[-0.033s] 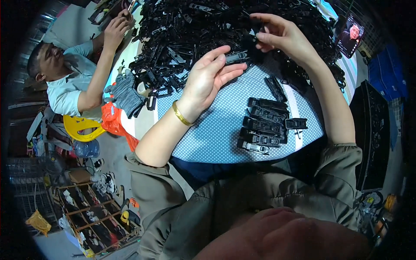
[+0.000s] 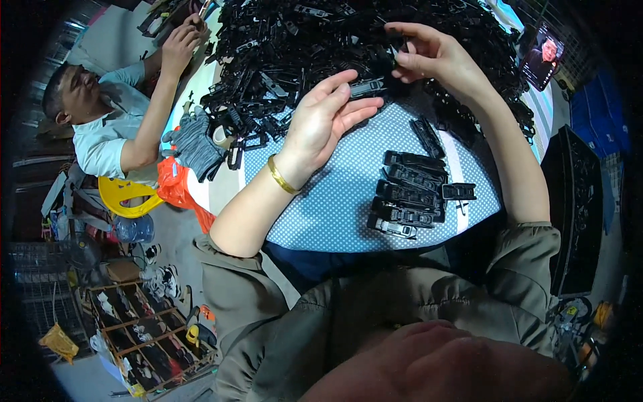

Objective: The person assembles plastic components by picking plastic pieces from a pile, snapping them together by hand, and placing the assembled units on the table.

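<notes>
My left hand [image 2: 320,119] is closed around a long narrow part [image 2: 367,87], black with a silver-grey face, gripped between thumb and fingers. Just right of it, my right hand [image 2: 439,59] has thumb and fingers curled close together at the edge of the dark pile; what they pinch, if anything, is lost against the black. Behind both hands spreads a large heap of black plastic parts [image 2: 268,57]. Nearer to me, several similar parts lie in a stacked row [image 2: 410,191] on the dotted cloth [image 2: 321,208], the front one [image 2: 395,228] showing a silver-grey face.
One black part [image 2: 459,191] lies right of the row, another [image 2: 426,138] above it. Grey gloves [image 2: 194,142], a tape roll [image 2: 222,137] and a red plastic bag [image 2: 175,187] are at the left. A person [image 2: 110,124] sits there. A lit phone [image 2: 542,57] stands far right.
</notes>
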Available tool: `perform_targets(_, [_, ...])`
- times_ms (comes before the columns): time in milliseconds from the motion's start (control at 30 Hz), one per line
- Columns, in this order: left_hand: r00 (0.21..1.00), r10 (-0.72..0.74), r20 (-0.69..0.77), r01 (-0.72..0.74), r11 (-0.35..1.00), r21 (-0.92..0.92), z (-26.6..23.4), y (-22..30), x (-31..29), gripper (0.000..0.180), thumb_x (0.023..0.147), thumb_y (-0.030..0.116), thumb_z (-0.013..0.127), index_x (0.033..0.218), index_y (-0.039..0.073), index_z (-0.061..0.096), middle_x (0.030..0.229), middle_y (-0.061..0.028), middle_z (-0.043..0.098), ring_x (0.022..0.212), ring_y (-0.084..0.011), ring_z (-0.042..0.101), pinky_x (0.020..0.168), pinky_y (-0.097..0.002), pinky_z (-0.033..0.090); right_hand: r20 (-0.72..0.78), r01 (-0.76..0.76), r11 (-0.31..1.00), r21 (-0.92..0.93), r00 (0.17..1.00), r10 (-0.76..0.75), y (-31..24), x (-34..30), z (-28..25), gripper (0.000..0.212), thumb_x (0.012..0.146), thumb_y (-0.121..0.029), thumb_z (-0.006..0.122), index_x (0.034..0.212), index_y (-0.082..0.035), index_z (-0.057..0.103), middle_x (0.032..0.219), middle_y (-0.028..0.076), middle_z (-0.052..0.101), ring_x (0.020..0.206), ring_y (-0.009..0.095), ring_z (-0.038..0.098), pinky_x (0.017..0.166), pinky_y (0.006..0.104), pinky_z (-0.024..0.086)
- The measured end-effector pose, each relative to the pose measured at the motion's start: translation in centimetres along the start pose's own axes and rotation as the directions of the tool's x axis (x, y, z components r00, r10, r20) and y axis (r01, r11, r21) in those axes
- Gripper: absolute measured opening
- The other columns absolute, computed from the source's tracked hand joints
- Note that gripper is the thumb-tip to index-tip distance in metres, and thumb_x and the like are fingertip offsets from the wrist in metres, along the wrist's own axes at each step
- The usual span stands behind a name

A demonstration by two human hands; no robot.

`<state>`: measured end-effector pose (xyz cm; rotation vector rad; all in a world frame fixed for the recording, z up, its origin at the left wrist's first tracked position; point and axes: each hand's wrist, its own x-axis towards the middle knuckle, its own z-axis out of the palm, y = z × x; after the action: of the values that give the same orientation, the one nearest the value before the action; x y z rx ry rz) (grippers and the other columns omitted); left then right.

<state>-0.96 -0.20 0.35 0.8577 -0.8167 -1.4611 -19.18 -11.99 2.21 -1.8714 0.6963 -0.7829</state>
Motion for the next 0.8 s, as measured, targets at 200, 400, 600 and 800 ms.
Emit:
perform_targets(200, [1.0,0.024,-0.012,-0.025,0.999,-0.042,0.3,0.0,-0.1,0.038,0.093,0.012,0.035,0.125,-0.008,0.028,0.11,-0.0231,0.048,0.1,-0.0311,0.055,0.087,-0.0346,0.048,0.077,-0.027,0.975,0.221,0.997,0.01,-0.1,-0.5,1.2,0.047,0.081,-0.023,0.062,0.121,-0.006,0.046,0.083,0.001,0.059,0.077,0.009,0.059,0.064,0.0203,0.047])
perform_targets(400, [0.992,0.119,-0.041,-0.117,0.993,0.033,0.3,0.1,-0.1,0.036,0.094,0.011,0.031,0.125,-0.007,0.03,0.112,-0.0229,0.048,0.101,-0.0286,0.055,0.09,-0.0352,0.047,0.152,0.063,0.981,0.186,0.984,-0.092,-0.6,-1.0,1.9,0.035,0.085,-0.024,0.053,0.114,-0.005,0.053,0.088,0.003,0.06,0.074,0.006,0.054,0.064,0.0197,0.046])
perform_targets(600, [0.989,0.147,0.009,-0.147,0.985,0.089,0.7,-0.2,-0.4,0.038,0.094,0.012,0.032,0.128,-0.004,0.029,0.114,-0.0184,0.048,0.104,-0.0238,0.053,0.091,-0.032,0.045,0.162,0.047,0.999,0.017,0.986,-0.05,-1.8,-2.1,3.1,0.029,0.089,-0.021,0.046,0.114,-0.008,0.054,0.087,0.001,0.059,0.07,0.005,0.054,0.053,0.019,0.047])
perform_targets(800, [0.988,0.138,0.076,-0.151,0.966,0.211,0.8,-0.3,-0.5,0.039,0.093,0.012,0.033,0.129,-0.002,0.029,0.114,-0.0142,0.05,0.1,-0.0175,0.055,0.087,-0.0265,0.047,0.195,-0.045,0.999,0.019,0.98,0.041,-2.4,-2.3,3.0,0.032,0.089,-0.024,0.048,0.115,-0.008,0.052,0.082,0.001,0.058,0.062,0.005,0.053,0.051,0.0182,0.045])
